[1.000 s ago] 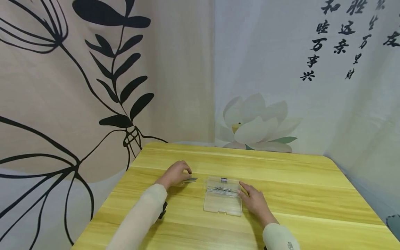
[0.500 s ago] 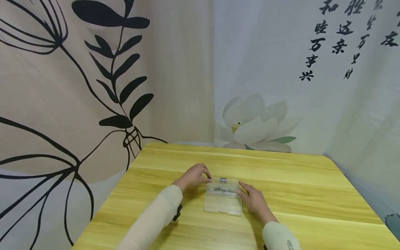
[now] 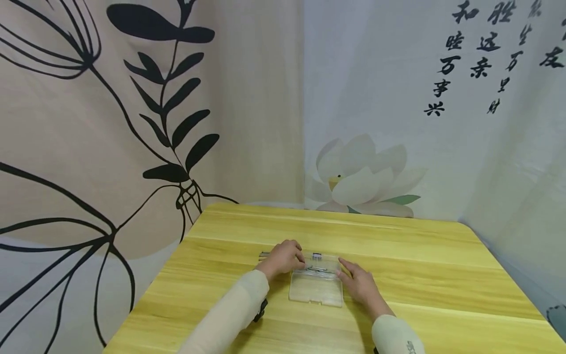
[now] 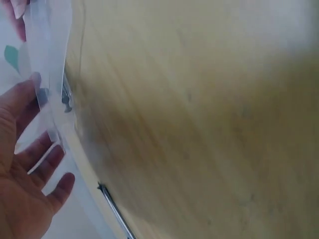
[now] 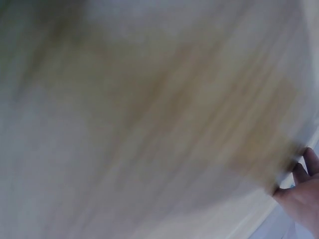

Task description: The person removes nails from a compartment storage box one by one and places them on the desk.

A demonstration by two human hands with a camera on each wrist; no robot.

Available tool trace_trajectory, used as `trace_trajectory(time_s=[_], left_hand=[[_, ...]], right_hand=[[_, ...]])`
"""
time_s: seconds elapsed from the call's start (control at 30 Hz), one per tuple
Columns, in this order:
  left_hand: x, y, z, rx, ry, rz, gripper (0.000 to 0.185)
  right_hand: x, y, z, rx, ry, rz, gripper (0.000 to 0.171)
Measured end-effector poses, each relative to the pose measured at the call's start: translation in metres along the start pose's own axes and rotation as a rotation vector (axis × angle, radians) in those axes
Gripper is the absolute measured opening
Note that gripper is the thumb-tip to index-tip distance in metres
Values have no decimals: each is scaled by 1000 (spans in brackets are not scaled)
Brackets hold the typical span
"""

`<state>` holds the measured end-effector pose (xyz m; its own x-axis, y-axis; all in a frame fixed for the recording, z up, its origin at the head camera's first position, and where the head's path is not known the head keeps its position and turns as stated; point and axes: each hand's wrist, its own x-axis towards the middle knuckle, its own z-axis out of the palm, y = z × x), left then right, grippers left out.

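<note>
In the head view a hinged clear plastic box (image 3: 316,290) lies unfolded on the table. Several thin metal rods (image 3: 317,269) rest in its rear half; they are too small for me to tell their kind. My left hand (image 3: 285,257) is over the box's left end. In the left wrist view its fingers (image 4: 52,159) are spread and loosely bent beside the clear wall, with nothing visibly pinched. My right hand (image 3: 360,284) holds the box's right end between thumb and fingers. More metal rods (image 3: 264,254) lie on the table behind the left wrist, partly hidden.
The yellow wood-grain table (image 3: 420,275) stretches out on both sides of the box. Behind it hangs a printed cloth (image 3: 256,123) with plants, a lotus and written characters. The right wrist view is mostly blurred tabletop.
My left hand has moved right, from the rods on the table to the box's left end. The loose rods now show behind its wrist. My right hand stays at the box's right end.
</note>
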<state>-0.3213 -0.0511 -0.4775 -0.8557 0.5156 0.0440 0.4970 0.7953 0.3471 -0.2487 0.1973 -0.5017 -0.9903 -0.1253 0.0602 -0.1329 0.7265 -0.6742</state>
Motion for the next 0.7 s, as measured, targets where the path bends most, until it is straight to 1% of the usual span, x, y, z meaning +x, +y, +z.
trace_trajectory(time_s=[0.1, 0.27, 0.33, 0.4, 0.5, 0.6, 0.7], left_hand=[[0, 4, 1, 5, 5, -35, 13], [3, 14, 0, -2, -7, -103, 25], [5, 17, -1, 4, -21, -114, 28], [6, 17, -1, -9, -41, -110, 30], [8, 12, -2, -60, -77, -67, 31], [9, 6, -4, -81, -71, 25, 24], [8, 2, -4, -76, -51, 93, 14]], right_hand=[[0, 0, 0, 1, 0, -1, 50], [1, 1, 0, 13, -5, 17, 51], [1, 2, 1, 16, -4, 27, 51], [2, 2, 1, 14, 0, 30, 51], [2, 3, 2, 18, 2, 41, 51], [3, 4, 2, 28, -4, 50, 51], [2, 4, 3, 37, -8, 53, 51]])
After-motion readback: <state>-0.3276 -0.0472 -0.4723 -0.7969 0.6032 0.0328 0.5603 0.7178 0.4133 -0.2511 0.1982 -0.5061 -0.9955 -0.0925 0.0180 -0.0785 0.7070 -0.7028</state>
